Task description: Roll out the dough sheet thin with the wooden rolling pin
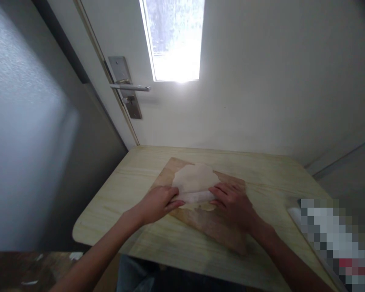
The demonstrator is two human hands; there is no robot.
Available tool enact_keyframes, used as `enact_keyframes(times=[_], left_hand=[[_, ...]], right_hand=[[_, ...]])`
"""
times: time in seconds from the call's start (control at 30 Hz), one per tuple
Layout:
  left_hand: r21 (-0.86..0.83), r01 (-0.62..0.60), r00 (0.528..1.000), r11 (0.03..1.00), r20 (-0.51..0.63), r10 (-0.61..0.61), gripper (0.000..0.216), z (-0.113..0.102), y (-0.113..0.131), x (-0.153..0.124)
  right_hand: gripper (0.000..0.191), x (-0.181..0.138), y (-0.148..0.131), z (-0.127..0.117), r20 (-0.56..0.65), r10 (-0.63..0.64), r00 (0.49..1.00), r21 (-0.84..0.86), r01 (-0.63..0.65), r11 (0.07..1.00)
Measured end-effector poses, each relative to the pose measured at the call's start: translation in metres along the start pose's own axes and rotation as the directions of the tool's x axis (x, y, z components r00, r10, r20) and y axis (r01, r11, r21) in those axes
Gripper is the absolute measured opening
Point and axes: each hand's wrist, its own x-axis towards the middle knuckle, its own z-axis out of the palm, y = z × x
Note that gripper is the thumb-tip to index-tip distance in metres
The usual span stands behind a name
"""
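A thin, flattened sheet of dough [196, 176] with an uneven edge lies on a wooden cutting board [207, 225]. Across its near part runs a pale rolling pin [197, 197], roughly level from left to right. The left end is held by my left hand [162, 202], thumb below and fingers above, closed on it. At the other end my right hand [231, 200] is closed round the pin, thumb on the near side. A strip of dough shows on my side of the pin. Both pin ends are hidden in my hands.
The board sits askew on a light wood-grain table [118, 174]. Behind the table stands a white door with a metal handle [130, 87] and a bright glass pane [178, 40]. A grey panel [27, 162] rises at left; a pixelated item [337, 239] lies at the right edge.
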Motion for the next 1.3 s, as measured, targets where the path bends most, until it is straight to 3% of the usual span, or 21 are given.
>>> enact_keyframes(times=[0.13,0.3,0.43,0.57,0.8,1.0,1.3], left_hand=[[0.115,0.004,0.995,0.993,-0.098,0.008,0.032,0.01,-0.011,0.01],[0.111,0.022,0.972,0.994,-0.235,0.005,0.032,0.018,-0.017,0.021],[0.079,0.094,0.945,0.992,-0.322,-0.064,0.037,0.021,-0.024,0.035],[0.096,0.191,0.948,0.977,-0.275,-0.158,0.049,0.024,-0.031,0.047],[0.154,0.174,0.979,0.973,-0.133,-0.154,0.057,0.029,-0.031,0.045],[0.162,0.122,0.981,0.979,-0.172,-0.093,0.052,0.032,-0.024,0.03],[0.154,0.142,0.947,0.978,-0.31,-0.089,0.049,0.042,-0.01,0.003]], right_hand=[[0.016,0.013,0.002,0.0,0.151,0.014,0.988,0.085,-0.027,0.996],[0.043,0.016,0.018,0.004,0.123,0.029,0.992,0.04,-0.034,0.999],[0.049,0.019,0.03,0.019,0.152,0.115,0.982,0.025,-0.12,0.993],[0.051,0.019,0.035,0.03,0.194,0.17,0.966,0.075,-0.187,0.98],[0.058,0.011,0.025,0.025,0.269,0.155,0.951,0.012,-0.164,0.986],[0.055,-0.002,0.011,0.019,0.256,0.157,0.954,-0.016,-0.158,0.987],[0.051,-0.019,-0.011,0.009,0.198,0.111,0.974,-0.02,-0.109,0.994]])
